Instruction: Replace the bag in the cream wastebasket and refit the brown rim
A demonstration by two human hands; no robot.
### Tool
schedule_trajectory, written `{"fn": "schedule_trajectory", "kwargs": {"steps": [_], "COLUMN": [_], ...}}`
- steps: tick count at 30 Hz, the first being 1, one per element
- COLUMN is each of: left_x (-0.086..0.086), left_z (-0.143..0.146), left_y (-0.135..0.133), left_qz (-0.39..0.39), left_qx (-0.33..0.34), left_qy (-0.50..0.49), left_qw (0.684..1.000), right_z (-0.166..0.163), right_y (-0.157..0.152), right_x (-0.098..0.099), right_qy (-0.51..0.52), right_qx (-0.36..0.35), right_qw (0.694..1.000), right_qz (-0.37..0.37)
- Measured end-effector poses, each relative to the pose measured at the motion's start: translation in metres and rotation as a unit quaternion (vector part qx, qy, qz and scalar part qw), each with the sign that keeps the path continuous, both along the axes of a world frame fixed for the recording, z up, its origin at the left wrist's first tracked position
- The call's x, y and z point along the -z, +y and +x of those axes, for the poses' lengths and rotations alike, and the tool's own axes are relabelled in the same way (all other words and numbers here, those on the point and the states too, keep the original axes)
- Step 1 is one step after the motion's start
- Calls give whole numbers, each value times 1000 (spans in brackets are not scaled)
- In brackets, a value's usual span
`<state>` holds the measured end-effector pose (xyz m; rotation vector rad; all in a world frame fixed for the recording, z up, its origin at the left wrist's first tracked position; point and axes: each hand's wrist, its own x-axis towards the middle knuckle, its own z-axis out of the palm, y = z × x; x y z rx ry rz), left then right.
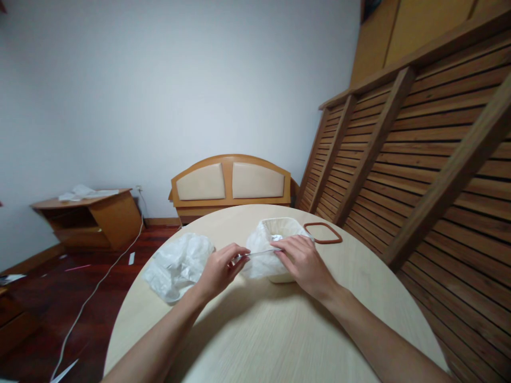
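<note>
A small cream square bin (pixel 279 224) stands on the round pale wooden table (pixel 279 324), lined with a white plastic bag (pixel 257 250) that drapes over its near rim. My left hand (pixel 219 268) pinches the bag's stretched edge at its left end. My right hand (pixel 301 260) lies over the bin's near rim, fingers closed on the same edge of the bag. A taut strip of plastic runs between the two hands.
A crumpled heap of white plastic bags (pixel 178 266) lies left of my left hand. A brown square ring (pixel 323 233) lies right of the bin. Behind the table stand a wooden headboard (pixel 231 183), slatted wooden panels (pixel 419 159) and a low wooden stand (pixel 91 215).
</note>
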<state>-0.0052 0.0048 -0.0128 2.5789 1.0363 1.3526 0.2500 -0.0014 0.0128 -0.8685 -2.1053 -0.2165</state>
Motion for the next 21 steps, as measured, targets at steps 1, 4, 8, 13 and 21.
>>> {"fn": "schedule_trajectory", "kwargs": {"steps": [1,4,8,13,21], "left_x": [1,2,-1,-5,1], "left_z": [-1,-5,-8,-9,-14], "left_y": [1,3,4,3,12], "left_qz": [-12,-51,-87,-85,-106], "left_qx": [2,11,32,19,15], "left_qy": [8,25,27,18,14], "left_qw": [1000,998,995,996,994], "right_z": [2,11,27,44,53], "right_y": [1,5,11,16,21], "right_x": [-1,-4,-8,-9,-5], "right_qy": [6,14,19,30,65], "right_qx": [-11,-44,-84,-109,-153], "right_qw": [1000,999,996,993,985], "right_qz": [-5,-14,-14,-19,-51]}}
